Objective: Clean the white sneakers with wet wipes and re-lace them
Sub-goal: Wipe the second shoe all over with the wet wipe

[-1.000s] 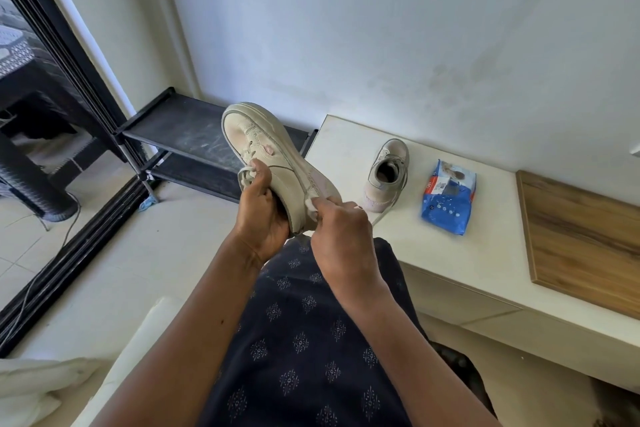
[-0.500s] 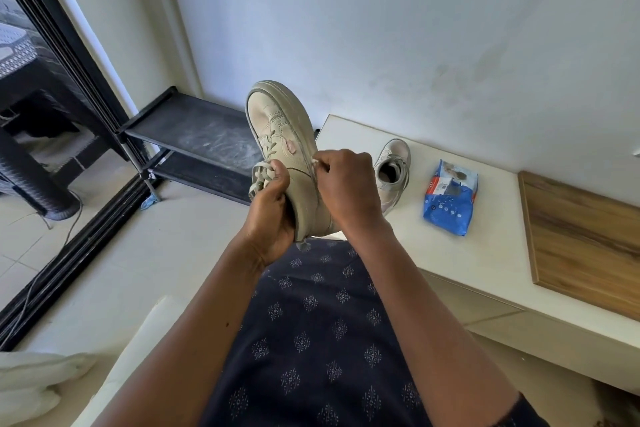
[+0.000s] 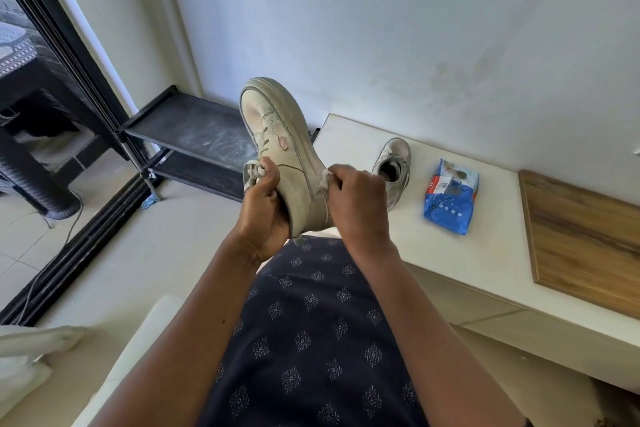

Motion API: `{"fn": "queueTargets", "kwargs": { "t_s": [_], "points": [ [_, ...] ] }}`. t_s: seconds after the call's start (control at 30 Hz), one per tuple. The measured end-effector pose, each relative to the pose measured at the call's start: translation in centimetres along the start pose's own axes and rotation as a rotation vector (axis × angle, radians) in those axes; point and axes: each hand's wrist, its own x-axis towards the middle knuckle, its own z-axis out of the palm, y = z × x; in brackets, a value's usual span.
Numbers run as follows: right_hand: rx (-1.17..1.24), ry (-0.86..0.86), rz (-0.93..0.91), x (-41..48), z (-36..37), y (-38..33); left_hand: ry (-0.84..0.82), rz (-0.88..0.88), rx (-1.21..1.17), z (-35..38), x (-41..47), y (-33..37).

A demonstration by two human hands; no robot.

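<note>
In the left hand point(image 3: 261, 215), sneaker point(image 3: 277, 149) toe-up; right hand point(image 3: 360, 204) apparently pinches wipe point(image 3: 325, 181).

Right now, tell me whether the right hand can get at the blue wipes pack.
Probably yes. The wipes pack lies uncovered on the white bench, right of the right hand; the second sneaker stands between, but the raised hand could pass over it. That hand pinches a wipe against the held sneaker.

Black rack point(image 3: 197, 128), dusty it seems — wooden board point(image 3: 585, 236) on white bench point(image 3: 485, 263).
</note>
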Motion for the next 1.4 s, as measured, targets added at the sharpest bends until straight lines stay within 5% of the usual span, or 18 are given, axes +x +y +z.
{"fn": "queueTargets", "kwargs": {
  "t_s": [0.2,0.47,0.67,1.13,1.4],
  "points": [
    [0.012,-0.028,-0.022,3.1,0.0,1.6,-0.031,-0.016,0.009,0.7,-0.1,-0.5],
    [0.117,-0.035,-0.273,-1.0,-0.9,2.3,0.047,-0.015,-0.058,0.1,0.2,-0.3],
    [0.039,-0.107,-0.362,-5.6,1.1,3.7,0.131,0.107,-0.273,-0.7,0.7,1.5],
    [0.163,0.454,-0.292,-5.2,0.6,0.4,0.108,0.108,-0.214,1.1,0.5,2.1],
    [0.140,0.361,-0.268,-5.4,1.6,-2.6,0.193,0.073,-0.272,1.9,0.4,2.0]
  ]
}}
